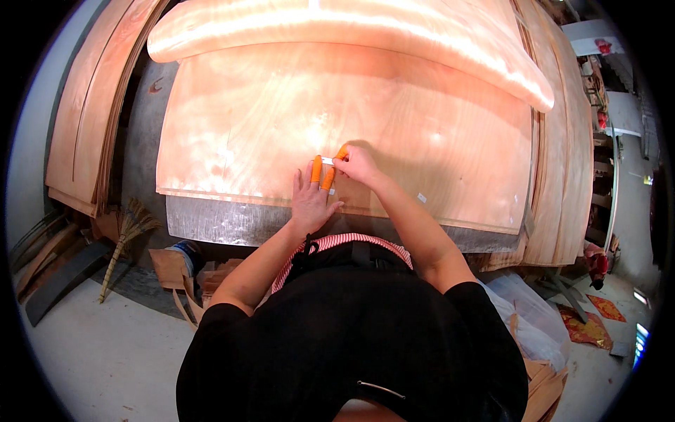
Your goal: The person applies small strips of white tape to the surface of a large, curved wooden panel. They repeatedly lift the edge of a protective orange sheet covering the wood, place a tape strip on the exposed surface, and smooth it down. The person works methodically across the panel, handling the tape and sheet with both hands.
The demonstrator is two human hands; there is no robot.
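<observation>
A thin light-brown wood veneer sheet (450, 133) lies in front of me. My left hand (309, 204) rests flat on it near its front edge, fingers spread, with orange finger covers on two of them. Just right of those fingertips, my right hand (360, 166) is pinched closed at the end of a short white strip (327, 161), which looks like tape. An orange cover also shows on a right finger. One small white piece (422, 197) sticks to the veneer farther right; another lies by my left fingers.
A rolled-back veneer sheet (337, 32) curves across the far side. Veneer stacks stand at the left (91, 98) and right (566, 155). Below the sheet shows a grey board edge (218, 221). A straw broom (126, 235) leans at left; clear plastic (527, 309) lies at lower right.
</observation>
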